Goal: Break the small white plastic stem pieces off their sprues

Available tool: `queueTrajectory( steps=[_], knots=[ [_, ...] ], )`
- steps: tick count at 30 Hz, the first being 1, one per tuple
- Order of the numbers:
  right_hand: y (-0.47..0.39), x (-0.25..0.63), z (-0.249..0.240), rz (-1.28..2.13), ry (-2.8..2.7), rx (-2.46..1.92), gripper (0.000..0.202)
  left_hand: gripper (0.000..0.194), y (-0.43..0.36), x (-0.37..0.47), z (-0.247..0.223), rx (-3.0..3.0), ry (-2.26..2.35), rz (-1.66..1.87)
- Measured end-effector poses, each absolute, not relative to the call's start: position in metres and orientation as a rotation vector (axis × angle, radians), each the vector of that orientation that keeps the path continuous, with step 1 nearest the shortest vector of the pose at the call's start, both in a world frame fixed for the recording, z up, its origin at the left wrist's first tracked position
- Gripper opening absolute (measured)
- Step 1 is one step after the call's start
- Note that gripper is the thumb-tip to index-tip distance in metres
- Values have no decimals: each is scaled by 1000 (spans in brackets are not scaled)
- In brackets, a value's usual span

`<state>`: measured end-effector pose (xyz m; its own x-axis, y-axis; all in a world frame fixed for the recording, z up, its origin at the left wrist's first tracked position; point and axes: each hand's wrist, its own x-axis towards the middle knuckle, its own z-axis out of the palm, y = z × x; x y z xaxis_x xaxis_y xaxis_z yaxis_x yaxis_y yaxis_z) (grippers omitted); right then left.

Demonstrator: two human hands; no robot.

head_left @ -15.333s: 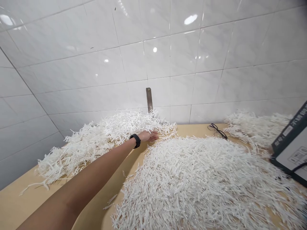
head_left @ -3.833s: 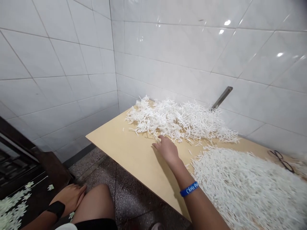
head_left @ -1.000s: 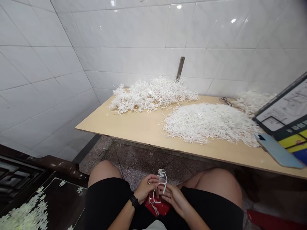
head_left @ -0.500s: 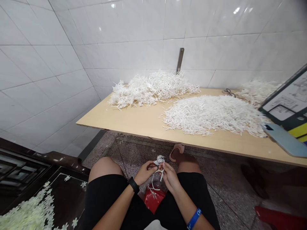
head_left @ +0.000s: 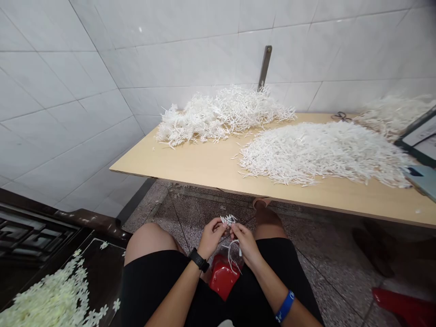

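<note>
Between my knees, both hands meet at a small bunch of thin white strands (head_left: 228,219). My left hand (head_left: 211,237) has its fingers closed on the bunch's left side. On the other side my right hand (head_left: 245,244) pinches the bunch between thumb and fingers. Thin white cords (head_left: 231,260) hang in a loop below my right hand; where they join the bunch is hidden by the fingers. A red seat (head_left: 223,276) shows beneath the hands.
A wooden table (head_left: 190,163) in front bears a tangled white pile (head_left: 225,113) and a wide heap of white strands (head_left: 323,152). Dark scissor-like handles (head_left: 341,116) lie behind. Pale flower pieces (head_left: 51,290) cover a dark surface at lower left. A metal bracket (head_left: 265,68) is on the wall.
My view has shifted, so the table's piles appear higher and farther right. Both hands still hold the bunch, and the hanging cords have swung toward my right hand.
</note>
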<state>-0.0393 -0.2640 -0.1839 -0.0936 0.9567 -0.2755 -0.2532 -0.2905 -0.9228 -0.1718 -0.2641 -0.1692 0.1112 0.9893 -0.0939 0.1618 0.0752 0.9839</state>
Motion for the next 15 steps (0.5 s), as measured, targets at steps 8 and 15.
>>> queueTrajectory(
  steps=[8, 15],
  knots=[
    [-270, -31, -202, 1698, -1160, -1227, 38, 14, -265, -196, -165, 2430, 1339, 172],
    [-272, -35, -206, 1759, -1197, -1258, 28, 23, -264, -209, -186, 2798, 1182, -57]
  ],
)
